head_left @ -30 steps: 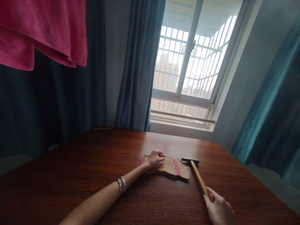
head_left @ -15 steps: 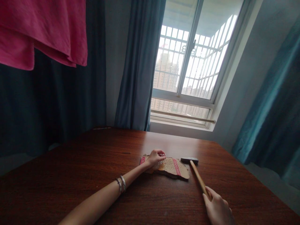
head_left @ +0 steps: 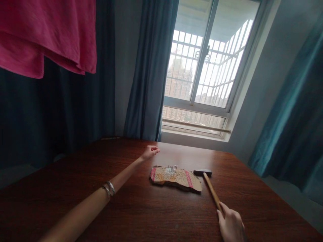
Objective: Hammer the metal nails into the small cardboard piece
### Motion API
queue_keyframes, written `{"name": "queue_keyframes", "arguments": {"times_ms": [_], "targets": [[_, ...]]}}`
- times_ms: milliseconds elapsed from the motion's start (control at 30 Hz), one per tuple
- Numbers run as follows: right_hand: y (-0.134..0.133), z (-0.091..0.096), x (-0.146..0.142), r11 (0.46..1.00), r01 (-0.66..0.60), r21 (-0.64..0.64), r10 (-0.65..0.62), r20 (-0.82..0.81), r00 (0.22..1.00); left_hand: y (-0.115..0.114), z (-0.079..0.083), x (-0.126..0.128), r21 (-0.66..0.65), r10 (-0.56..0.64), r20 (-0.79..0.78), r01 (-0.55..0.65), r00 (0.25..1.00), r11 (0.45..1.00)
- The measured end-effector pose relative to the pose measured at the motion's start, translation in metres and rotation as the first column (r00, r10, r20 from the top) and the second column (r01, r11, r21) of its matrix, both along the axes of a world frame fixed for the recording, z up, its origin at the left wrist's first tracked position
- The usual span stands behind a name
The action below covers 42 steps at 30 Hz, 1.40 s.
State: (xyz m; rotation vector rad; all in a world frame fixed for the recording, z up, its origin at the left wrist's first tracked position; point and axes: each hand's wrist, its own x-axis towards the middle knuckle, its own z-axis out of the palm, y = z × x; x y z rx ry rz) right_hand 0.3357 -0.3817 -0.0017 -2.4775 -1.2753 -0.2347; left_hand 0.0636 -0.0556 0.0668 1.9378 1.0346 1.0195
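Brown worktop (head_left: 151, 211) stretched below window (head_left: 185, 80), blue curtains (head_left: 148, 77) hung, right hand (head_left: 230, 219) gripped hammer (head_left: 212, 190), left hand (head_left: 149, 153) curled, hold unclear

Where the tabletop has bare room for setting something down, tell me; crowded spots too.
On the table, bare wood lies between the left forearm and right hand, this side of the cardboard; also right of the hammer, toward the table's edge. Crowded: the cardboard, where nails stand upright, with the hammer's head by its right end and the left hand beyond.
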Motion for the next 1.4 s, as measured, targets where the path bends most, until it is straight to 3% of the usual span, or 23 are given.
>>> {"name": "queue_keyframes", "arguments": {"times_ms": [100,200,300,400,533,700,800,867,967,1100,1200,1300,1400], "targets": [[-0.001,-0.003,0.000,1.000,-0.020,0.015,0.019,0.038,0.999,0.018,0.000,-0.043,0.053,0.062,-0.176,-0.054,0.982,0.997],[-0.001,-0.002,-0.004,0.997,-0.003,0.072,-0.005,0.109,0.994,0.024,-0.003,-0.080,0.021,0.043,-0.370,-0.038,0.928,0.999],[-0.001,0.001,-0.010,0.989,-0.017,0.148,-0.006,0.154,0.988,0.021,-0.007,-0.104,-0.021,-0.006,-0.462,-0.004,0.887,1.000],[0.002,0.006,-0.018,0.973,-0.073,0.219,0.039,0.154,0.987,0.013,-0.012,-0.113,-0.018,-0.054,-0.527,0.052,0.848,0.998],[0.007,0.011,-0.030,0.942,-0.158,0.297,0.122,0.134,0.983,0.005,-0.016,-0.113,0.101,-0.007,-0.587,0.082,0.809,0.992],[0.017,0.013,-0.043,0.873,-0.263,0.410,0.249,0.088,0.964,0.003,-0.020,-0.111,0.252,0.054,-0.741,0.203,0.669,0.946],[0.028,0.022,-0.055,0.811,-0.323,0.489,0.384,-0.026,0.923,0.000,-0.017,-0.101,0.290,0.069,-0.717,0.207,0.693,0.935],[0.040,0.033,-0.067,0.781,-0.336,0.526,0.484,-0.171,0.858,-0.008,-0.011,-0.085,0.253,0.018,-0.608,0.172,0.793,0.952],[0.066,0.052,-0.086,0.749,-0.313,0.584,0.589,-0.370,0.719,-0.032,0.000,-0.051,0.179,-0.166,-0.368,0.245,0.915,0.953],[0.106,0.063,-0.103,0.689,-0.309,0.656,0.698,-0.484,0.528,-0.074,0.008,-0.006,0.148,-0.296,-0.237,0.335,0.925,0.930],[0.128,0.062,-0.105,0.669,-0.272,0.692,0.730,-0.543,0.416,-0.096,0.008,0.016,0.165,-0.319,-0.192,0.351,0.928,0.922],[0.139,0.059,-0.102,0.659,-0.247,0.710,0.742,-0.560,0.369,-0.103,0.005,0.030,0.196,-0.314,-0.177,0.346,0.933,0.918],[0.144,0.056,-0.094,0.662,-0.242,0.709,0.738,-0.562,0.373,-0.100,0.003,0.040,0.228,-0.305,-0.173,0.339,0.937,0.913]]}}
